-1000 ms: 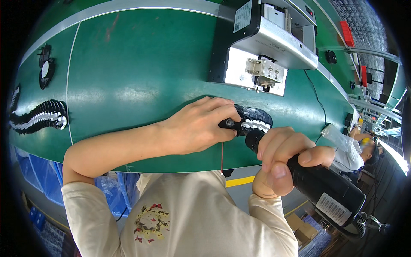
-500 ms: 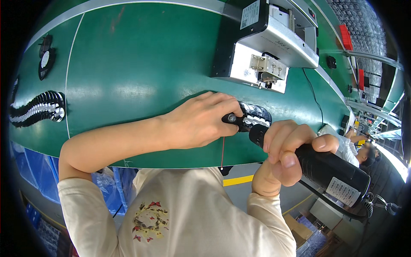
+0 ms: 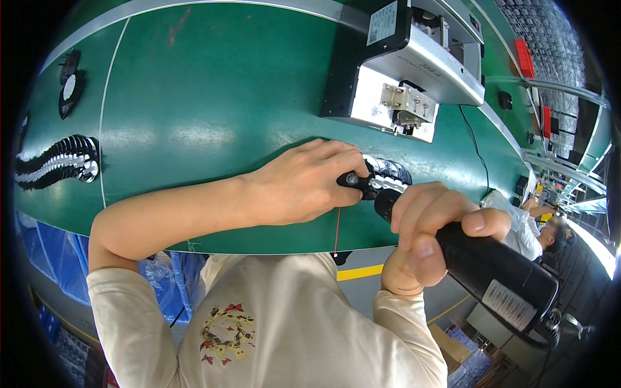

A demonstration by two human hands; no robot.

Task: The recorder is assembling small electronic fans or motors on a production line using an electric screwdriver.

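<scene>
My left hand (image 3: 304,184) lies on the green work surface (image 3: 213,110) and pinches a small black part (image 3: 354,180) at the end of a black-and-white row of fan pieces (image 3: 387,176). My right hand (image 3: 432,223) grips a black electric screwdriver (image 3: 491,271). Its front end meets the small part right beside my left fingertips. The tip itself is hidden between the hands. A thin red wire (image 3: 337,226) hangs down from the part.
A grey and black machine (image 3: 407,58) stands just beyond the hands. A curved row of black fans (image 3: 55,161) lies at the far left, with single fans (image 3: 71,87) above it. Another person (image 3: 540,226) sits at the right. A blue bin (image 3: 45,278) is below the table edge.
Both hands stayed together on the small part while the view shifted slightly. The screwdriver remains pressed against the part, with my right hand sitting a little lower in the picture.
</scene>
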